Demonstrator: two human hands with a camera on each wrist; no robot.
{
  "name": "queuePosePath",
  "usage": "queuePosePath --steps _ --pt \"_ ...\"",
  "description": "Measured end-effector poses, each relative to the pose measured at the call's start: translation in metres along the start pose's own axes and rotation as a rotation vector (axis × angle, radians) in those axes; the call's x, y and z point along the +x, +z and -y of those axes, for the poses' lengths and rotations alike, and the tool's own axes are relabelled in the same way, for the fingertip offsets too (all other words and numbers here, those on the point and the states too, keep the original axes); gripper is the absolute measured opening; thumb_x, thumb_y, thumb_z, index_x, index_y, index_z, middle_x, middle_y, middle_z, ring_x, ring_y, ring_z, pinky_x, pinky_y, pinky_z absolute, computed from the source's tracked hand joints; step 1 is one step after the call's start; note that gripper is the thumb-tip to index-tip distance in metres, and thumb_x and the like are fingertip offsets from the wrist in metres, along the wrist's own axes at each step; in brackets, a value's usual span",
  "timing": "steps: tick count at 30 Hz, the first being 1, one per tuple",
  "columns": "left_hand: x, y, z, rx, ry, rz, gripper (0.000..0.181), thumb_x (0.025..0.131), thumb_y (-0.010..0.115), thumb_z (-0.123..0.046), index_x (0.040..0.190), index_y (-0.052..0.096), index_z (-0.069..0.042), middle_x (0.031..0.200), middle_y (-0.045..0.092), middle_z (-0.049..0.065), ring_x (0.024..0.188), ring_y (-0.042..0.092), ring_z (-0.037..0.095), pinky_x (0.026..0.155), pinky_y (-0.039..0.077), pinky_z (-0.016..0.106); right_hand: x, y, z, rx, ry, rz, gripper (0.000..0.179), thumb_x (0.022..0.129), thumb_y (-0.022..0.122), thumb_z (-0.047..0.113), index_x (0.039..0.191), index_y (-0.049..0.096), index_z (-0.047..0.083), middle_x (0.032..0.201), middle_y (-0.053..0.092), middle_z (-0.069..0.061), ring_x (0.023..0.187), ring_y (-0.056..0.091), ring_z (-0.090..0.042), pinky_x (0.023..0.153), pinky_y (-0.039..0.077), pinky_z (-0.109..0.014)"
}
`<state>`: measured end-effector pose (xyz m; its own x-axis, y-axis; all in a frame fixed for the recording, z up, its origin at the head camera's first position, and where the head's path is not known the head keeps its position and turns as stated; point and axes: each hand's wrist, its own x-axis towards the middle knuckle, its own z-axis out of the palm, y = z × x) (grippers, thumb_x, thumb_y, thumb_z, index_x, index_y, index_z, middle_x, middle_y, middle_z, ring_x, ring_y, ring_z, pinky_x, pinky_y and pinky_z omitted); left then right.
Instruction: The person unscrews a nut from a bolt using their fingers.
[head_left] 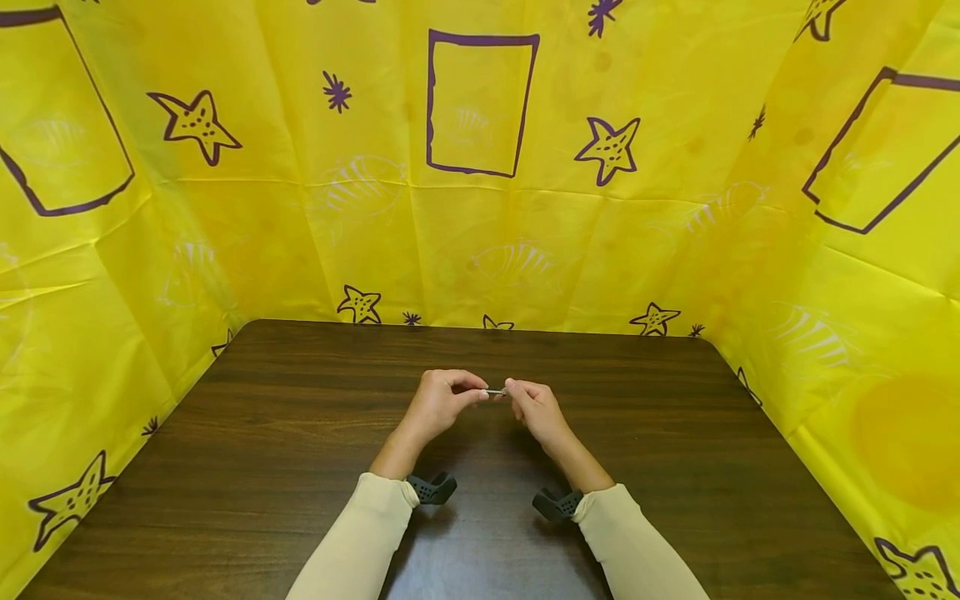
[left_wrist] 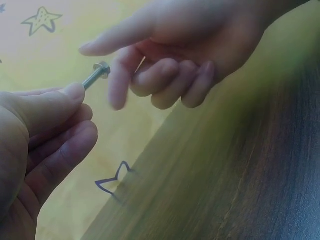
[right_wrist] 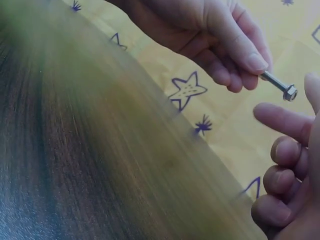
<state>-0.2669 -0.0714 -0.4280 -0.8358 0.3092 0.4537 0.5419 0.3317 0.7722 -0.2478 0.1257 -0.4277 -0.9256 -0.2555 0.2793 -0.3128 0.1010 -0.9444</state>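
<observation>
My left hand (head_left: 441, 406) pinches a small silver bolt (head_left: 494, 392) between thumb and forefinger above the far middle of the table. In the left wrist view the threaded shank (left_wrist: 92, 78) sticks out past the fingertips. Its free end carries a flanged hex piece (right_wrist: 290, 93), which points toward my right hand (head_left: 542, 414); I cannot tell whether this is the head or a nut. The right thumb and forefinger stand apart on either side of that end, with a gap to the metal in both wrist views. The other right fingers are curled and hold nothing visible.
A dark wood-grain table (head_left: 225, 467) lies under both hands. Yellow cloth (head_left: 277, 233) printed with purple stars and frames hangs along its back and both sides. Dark bands (head_left: 435, 488) circle both wrists below the pale sleeves (head_left: 352, 542).
</observation>
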Motion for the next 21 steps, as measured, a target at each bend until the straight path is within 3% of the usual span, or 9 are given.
queuePosePath --steps 4,8,15,21 --pt "0.0004 0.0019 -0.0002 0.006 0.019 0.001 0.005 0.083 0.077 -0.009 0.088 0.076 -0.008 0.078 0.071 -0.002 0.064 0.064 0.008 0.060 0.053 0.026 -0.0009 0.0006 0.0028 -0.070 0.008 0.008 0.048 0.105 0.044 0.016 0.076 0.063 -0.017 0.056 0.047 -0.010 0.055 0.040 -0.011 0.054 0.031 -0.024" --pt "0.0013 0.0037 0.0000 0.008 0.029 0.005 0.005 0.083 0.077 -0.009 0.088 0.076 -0.007 0.077 0.070 -0.002 0.064 0.064 0.008 0.060 0.053 0.026 -0.0018 0.0006 0.0047 -0.061 0.029 0.021 0.052 0.106 0.043 0.018 0.072 0.062 -0.018 0.054 0.042 -0.013 0.049 0.035 -0.008 0.050 0.029 -0.022" --pt "0.0009 0.0037 -0.0005 0.002 0.017 0.002 0.004 0.083 0.077 -0.009 0.087 0.076 -0.008 0.077 0.070 -0.002 0.064 0.064 0.008 0.060 0.053 0.026 -0.0012 0.0004 0.0028 -0.014 0.025 0.030 0.047 0.104 0.046 0.015 0.071 0.061 -0.015 0.052 0.040 0.000 0.046 0.032 -0.006 0.047 0.026 -0.021" --pt "0.0010 0.0025 0.0000 0.008 0.018 -0.001 0.004 0.083 0.077 -0.009 0.087 0.076 -0.007 0.078 0.071 -0.002 0.064 0.065 0.009 0.060 0.054 0.026 0.0005 0.0009 0.0008 0.011 -0.018 0.032 0.038 0.103 0.049 0.010 0.078 0.061 -0.016 0.053 0.040 0.001 0.047 0.033 -0.005 0.046 0.026 -0.021"
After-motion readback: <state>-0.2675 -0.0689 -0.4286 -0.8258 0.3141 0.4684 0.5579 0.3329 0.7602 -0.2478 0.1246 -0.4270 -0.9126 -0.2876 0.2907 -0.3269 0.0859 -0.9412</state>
